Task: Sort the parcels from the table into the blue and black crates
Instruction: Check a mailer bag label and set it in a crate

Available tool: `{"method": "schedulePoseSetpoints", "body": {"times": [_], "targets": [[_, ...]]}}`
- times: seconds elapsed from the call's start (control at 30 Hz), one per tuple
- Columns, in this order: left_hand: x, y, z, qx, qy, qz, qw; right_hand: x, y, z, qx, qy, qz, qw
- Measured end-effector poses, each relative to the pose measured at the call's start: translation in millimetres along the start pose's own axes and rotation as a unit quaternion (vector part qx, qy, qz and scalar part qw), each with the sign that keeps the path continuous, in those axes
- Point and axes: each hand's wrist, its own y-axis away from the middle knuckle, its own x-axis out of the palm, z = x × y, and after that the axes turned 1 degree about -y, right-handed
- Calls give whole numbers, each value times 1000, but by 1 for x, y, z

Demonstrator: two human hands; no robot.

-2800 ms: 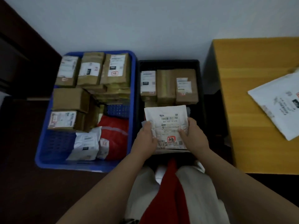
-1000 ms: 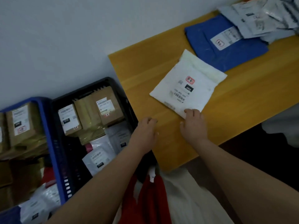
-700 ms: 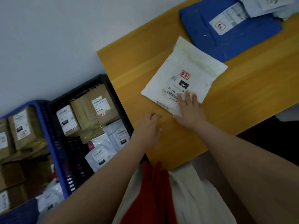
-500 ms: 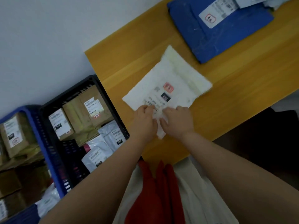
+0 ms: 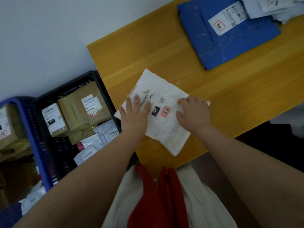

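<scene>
the white parcel lies on the near left part of the tabletop, its left corner hanging past the tabletop edge toward the black crate. the left hand rests flat on its left side with fingers straight and slightly spread, and the right hand sits on its right edge with fingers curled over it; whether the thumb is tucked beneath i cannot tell. the risk, as i judge it, is that this soft, floppy bag sags or slips out of such a light hold when lifted, or that the palms cover the label and it gets read wrongly and dropped in the wrong crate. the overhanging corner could also catch on the crate rim. the black crate, left of the tabletop, holds brown boxes with labels at its far end and grey and white bags nearer. the blue crate, further left and partly out of view, holds brown boxes and a pale bag near its front. a blue parcel and a heap of pale bags wait at the far right of the tabletop.
</scene>
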Motion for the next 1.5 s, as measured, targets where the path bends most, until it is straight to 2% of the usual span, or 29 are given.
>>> {"method": "schedulePoseSetpoints", "body": {"times": [0.1, 0.2, 0.3, 0.4, 0.47, 0.6, 0.9, 1.03, 1.2, 1.3, 1.5], "targets": [[-17, -15, 14, -25, 15, -18, 999, 8, 9, 7, -34, -10, 22, 999], [-16, -12, 22, -42, 105, -40, 993, 12, 11, 12, -32, -27, -29, 999], [10, 10, 21, -96, 258, -47, 960, 9, 6, 16, 6, -57, -53, 997], [37, 33, 10, -119, 344, 0, 931, 11, 0, 22, 56, -73, 6, 996], [46, 41, 1, -121, 370, 9, 921, 18, 2, 31, 36, -70, 28, 996], [51, 47, 3, -152, 435, -6, 888, 29, 10, 57, 18, -86, 21, 996], [87, 80, 51, -168, 487, -32, 857, 45, 25, 105, -8, -66, 18, 998], [116, 103, 92, -177, 481, -40, 858, 58, 48, 154, -32, -80, 10, 996], [165, 145, 167, -173, 516, -47, 837, 92, 83, 241, -40, -82, 34, 995], [194, 183, 218, -172, 533, -83, 825, 120, 109, 302, -51, -105, 51, 992], [253, 249, 308, -254, 538, -97, 797, 166, 149, 409, -92, -146, 102, 980]]}}
